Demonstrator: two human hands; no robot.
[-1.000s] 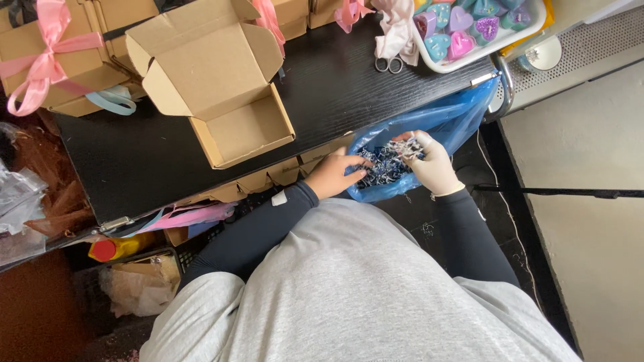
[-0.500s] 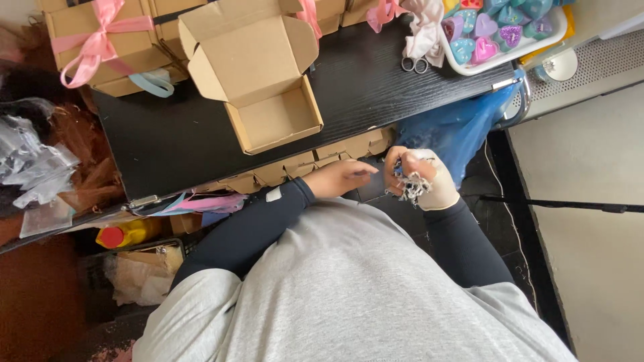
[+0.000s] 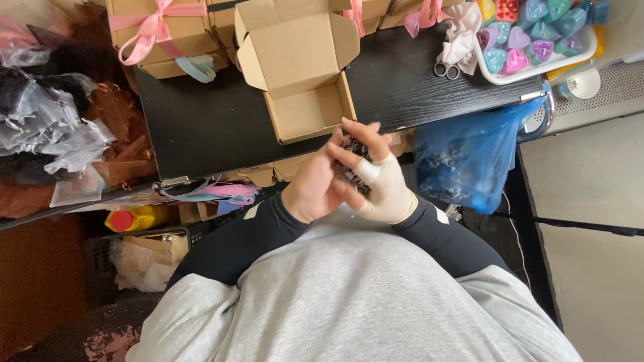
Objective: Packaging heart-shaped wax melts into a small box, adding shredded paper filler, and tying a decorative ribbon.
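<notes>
1. A small clump of dark, glittery bits (image 3: 350, 161) is held between both hands, just in front of the open cardboard box (image 3: 312, 110) at the black table's (image 3: 201, 121) near edge.
2. Left hand (image 3: 314, 188): bare, fingers curled shut around the clump from the left.
3. Right hand (image 3: 382, 181): in a pale fingerless wrap, fingers pressed together on the clump from the right.
4. The open box is seen empty, flaps up; nothing placed inside yet.
5. Done, judged from the layout: closed boxes tied with pink ribbon (image 3: 157, 27) at the far edge.
6. Left: this box unfilled, unclosed, unribboned.
7. Nearby: blue plastic bag (image 3: 469, 157) hanging at the table's right end, tray of coloured heart shapes (image 3: 530, 33), scissors (image 3: 444, 68).
</notes>
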